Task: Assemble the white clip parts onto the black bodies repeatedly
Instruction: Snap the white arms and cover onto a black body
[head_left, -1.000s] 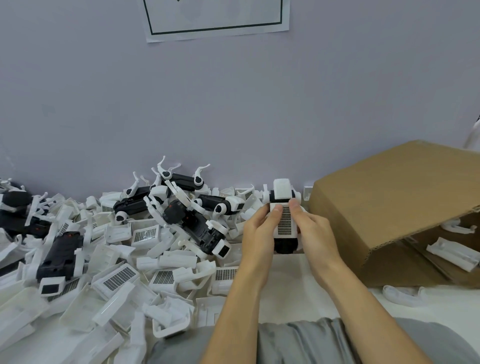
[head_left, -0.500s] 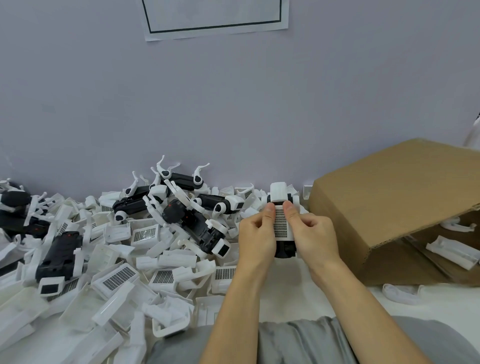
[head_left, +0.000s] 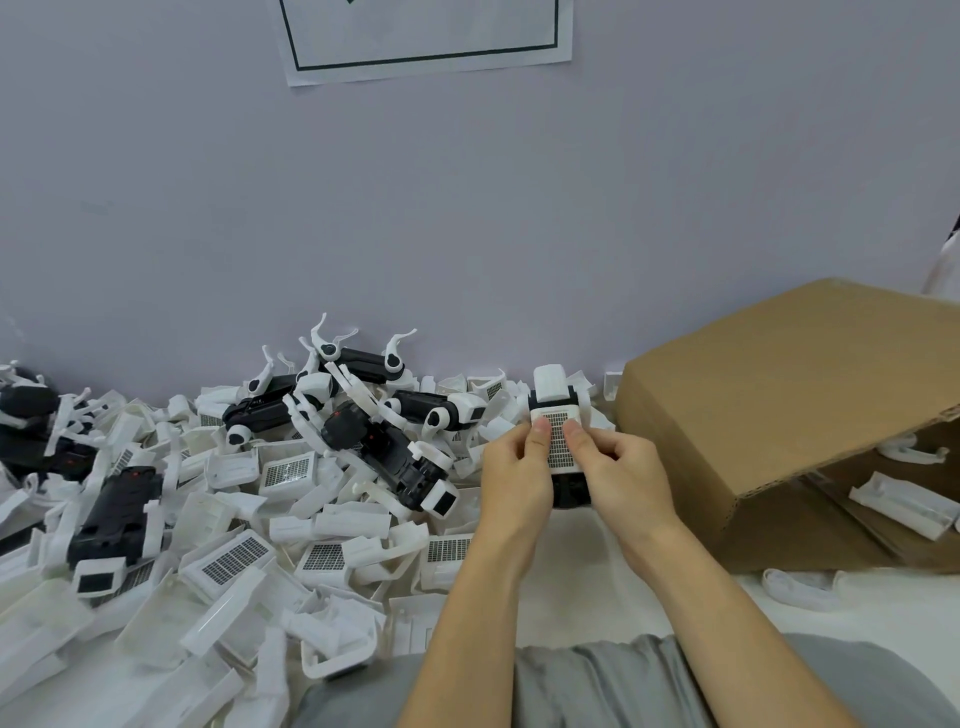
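Note:
I hold one black body (head_left: 571, 492) upright above the table, with a white grid-faced clip part (head_left: 558, 441) lying on its front. My left hand (head_left: 514, 467) grips its left side with the thumb pressed on the grid face. My right hand (head_left: 618, 467) grips the right side, thumb also on the grid. A white cap (head_left: 551, 383) tops the body. Most of the black body is hidden behind my fingers.
A heap of loose white clip parts (head_left: 234, 561) and black bodies (head_left: 111, 519) covers the table to the left. Assembled black units (head_left: 395, 457) lie near the wall. An open cardboard box (head_left: 779, 415) holding white parts (head_left: 904, 504) stands at the right.
Both hands and the held body have shifted slightly left and a little closer to me. My thumbs have slid lower on the grid face.

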